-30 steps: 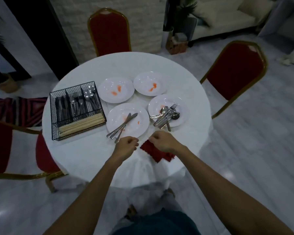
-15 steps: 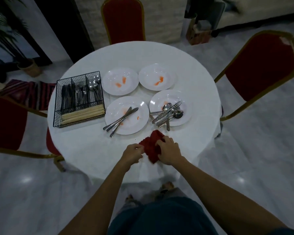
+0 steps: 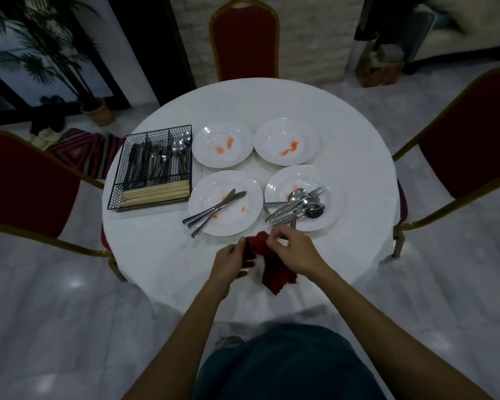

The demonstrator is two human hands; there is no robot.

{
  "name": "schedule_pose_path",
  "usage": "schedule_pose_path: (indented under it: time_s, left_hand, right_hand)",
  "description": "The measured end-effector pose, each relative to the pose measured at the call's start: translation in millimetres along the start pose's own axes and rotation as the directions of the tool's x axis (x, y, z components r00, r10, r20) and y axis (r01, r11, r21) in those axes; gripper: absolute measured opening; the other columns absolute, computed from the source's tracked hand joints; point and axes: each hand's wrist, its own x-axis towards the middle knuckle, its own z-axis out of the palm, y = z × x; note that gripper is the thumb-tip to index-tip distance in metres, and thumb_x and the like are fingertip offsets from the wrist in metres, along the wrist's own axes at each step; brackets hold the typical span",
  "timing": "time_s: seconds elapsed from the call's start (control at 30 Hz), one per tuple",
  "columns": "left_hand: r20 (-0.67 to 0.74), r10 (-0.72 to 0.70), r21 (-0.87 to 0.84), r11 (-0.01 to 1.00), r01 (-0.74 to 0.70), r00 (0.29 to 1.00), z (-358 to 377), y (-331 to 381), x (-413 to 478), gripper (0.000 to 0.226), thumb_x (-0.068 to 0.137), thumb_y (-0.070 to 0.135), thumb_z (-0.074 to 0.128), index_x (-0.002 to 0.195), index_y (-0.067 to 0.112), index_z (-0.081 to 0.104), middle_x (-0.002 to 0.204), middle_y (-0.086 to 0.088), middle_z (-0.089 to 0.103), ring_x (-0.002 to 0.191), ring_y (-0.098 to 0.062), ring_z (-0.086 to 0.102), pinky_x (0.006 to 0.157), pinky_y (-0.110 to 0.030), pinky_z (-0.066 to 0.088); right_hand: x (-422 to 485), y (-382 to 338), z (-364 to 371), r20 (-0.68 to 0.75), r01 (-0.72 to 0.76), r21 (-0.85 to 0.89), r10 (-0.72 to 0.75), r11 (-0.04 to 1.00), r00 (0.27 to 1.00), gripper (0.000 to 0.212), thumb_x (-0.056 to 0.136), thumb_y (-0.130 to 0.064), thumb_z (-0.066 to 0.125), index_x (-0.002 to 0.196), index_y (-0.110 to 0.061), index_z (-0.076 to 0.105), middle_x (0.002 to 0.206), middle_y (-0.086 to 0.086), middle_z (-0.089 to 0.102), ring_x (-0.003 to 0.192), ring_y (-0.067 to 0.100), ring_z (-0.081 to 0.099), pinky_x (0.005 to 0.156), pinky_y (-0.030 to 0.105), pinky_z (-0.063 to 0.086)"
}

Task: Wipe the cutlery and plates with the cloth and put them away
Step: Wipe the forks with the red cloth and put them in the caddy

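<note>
Both gripping red cloth [image 3: 276, 272], left hand [image 3: 228, 262], right hand [image 3: 298, 251], cloth now drawn out longer

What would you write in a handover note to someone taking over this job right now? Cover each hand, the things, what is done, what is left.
Left hand and right hand both grip the dark red cloth over the round white table's near edge.
Four round white plates, all orange-smeared: near-left one holds steel knives, near-right one a pile of steel spoons and forks.
Black wire caddy, at left, holds cutlery and wooden chopsticks.
Done: nothing visibly wiped. Left: wipe everything, put it away.
</note>
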Motion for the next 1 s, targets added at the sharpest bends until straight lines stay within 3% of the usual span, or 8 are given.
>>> schedule_pose_path:
  time_s: [0.23, 0.37, 0.47, 0.67, 0.77, 0.83, 0.9, 1.0]
  left_hand:
    - [0.01, 0.255, -0.074, 0.964, -0.254, 0.967, 1.7, 49.9, -11.1, 0.036, 0.091, 0.032, 0.073, 0.122, 0.017, 0.064, 0.102, -0.002, 0.075, 0.093, -0.017, 0.074, 0.075, -0.028, 0.06]
    - [0.027, 0.338, 0.087, 0.937, -0.339, 0.941, -1.3, 50.3, -14.4, 0.05, 0.081, 0.033, 0.083, 0.127, 0.029, 0.063, 0.117, 0.013, 0.065, 0.109, -0.008, 0.061, 0.089, -0.028, 0.052]
    - [0.015, 0.34, 0.062, 0.938, -0.34, 0.94, -2.8, 48.6, -17.1, 0.044, 0.078, 0.035, 0.085, 0.119, 0.027, 0.072, 0.113, 0.013, 0.073, 0.112, -0.008, 0.064, 0.095, -0.032, 0.053]
    - [-0.063, 0.323, -0.119, 0.937, -0.329, 0.944, -7.7, 50.1, -28.2, 0.038, 0.084, 0.017, 0.081, 0.12, 0.02, 0.071, 0.103, 0.006, 0.078, 0.097, -0.01, 0.074, 0.082, -0.024, 0.058]
    - [-0.156, 0.245, -0.247, 0.928, -0.278, 0.957, -14.9, 53.9, -32.8, 0.029, 0.083, 0.017, 0.082, 0.11, 0.021, 0.074, 0.098, 0.002, 0.079, 0.095, -0.015, 0.075, 0.086, -0.03, 0.059]
    - [-0.2, 0.181, -0.292, 0.927, -0.235, 0.963, -21.5, 57.4, -34.2, 0.021, 0.083, 0.022, 0.081, 0.103, 0.02, 0.074, 0.097, 0.0, 0.079, 0.096, -0.019, 0.074, 0.089, -0.038, 0.06]
    - [-0.229, 0.1, -0.314, 0.934, -0.171, 0.968, -28.3, 58.9, -30.8, 0.022, 0.085, 0.029, 0.08, 0.102, 0.018, 0.074, 0.097, -0.006, 0.078, 0.098, -0.027, 0.074, 0.09, -0.048, 0.06]
    - [-0.154, 0.03, -0.3, 0.951, -0.075, 0.988, -38.0, 56.8, -19.6, 0.036, 0.085, 0.049, 0.076, 0.106, 0.02, 0.072, 0.111, -0.009, 0.075, 0.107, -0.03, 0.07, 0.095, -0.052, 0.057]
  right_hand:
    - [8.9, -28.5, -19.8, 0.048, -0.192, 0.506, 0.195, 0.841, 0.98, 0.018, 0.101, -0.01, 0.055, 0.085, -0.018, 0.059, 0.085, 0.002, 0.063, 0.083, 0.017, 0.057, 0.08, 0.036, 0.043]
    - [9.9, -37.5, -31.3, 0.149, -0.277, 0.607, 0.235, 0.745, 0.96, 0.021, 0.102, -0.009, 0.052, 0.083, -0.016, 0.056, 0.082, 0.005, 0.063, 0.083, 0.021, 0.059, 0.078, 0.039, 0.044]
    - [11.9, -42.8, -39.7, 0.224, -0.308, 0.588, 0.216, 0.748, 0.95, 0.025, 0.101, -0.009, 0.052, 0.078, -0.018, 0.058, 0.081, 0.005, 0.065, 0.081, 0.023, 0.059, 0.076, 0.04, 0.045]
    - [10.7, -52.0, -44.6, 0.322, -0.338, 0.56, 0.177, 0.756, 0.93, 0.017, 0.105, -0.026, 0.053, 0.095, -0.015, 0.062, 0.083, 0.0, 0.07, 0.081, 0.02, 0.064, 0.067, 0.029, 0.049]
    - [10.6, -58.1, -31.4, 0.364, -0.416, 0.655, 0.22, 0.63, 0.905, 0.053, 0.1, -0.06, 0.049, 0.108, -0.012, 0.07, 0.104, 0.011, 0.077, 0.097, 0.026, 0.073, 0.085, 0.04, 0.058]
    - [7.4, -55.3, -20.4, 0.437, -0.497, 0.632, 0.256, 0.595, 0.862, 0.076, 0.086, -0.075, 0.049, 0.113, -0.007, 0.069, 0.114, 0.019, 0.074, 0.109, 0.03, 0.07, 0.099, 0.047, 0.053]
    - [1.4, -47.7, -13.1, 0.531, -0.519, 0.556, 0.204, 0.649, 0.823, 0.075, 0.087, -0.069, 0.058, 0.124, -0.004, 0.067, 0.12, 0.029, 0.069, 0.114, 0.04, 0.067, 0.1, 0.054, 0.05]
    - [-2.1, -45.1, -13.3, 0.546, -0.461, 0.52, 0.134, 0.719, 0.827, 0.05, 0.086, -0.028, 0.078, 0.125, 0.001, 0.064, 0.12, 0.026, 0.07, 0.111, 0.038, 0.069, 0.099, 0.048, 0.054]
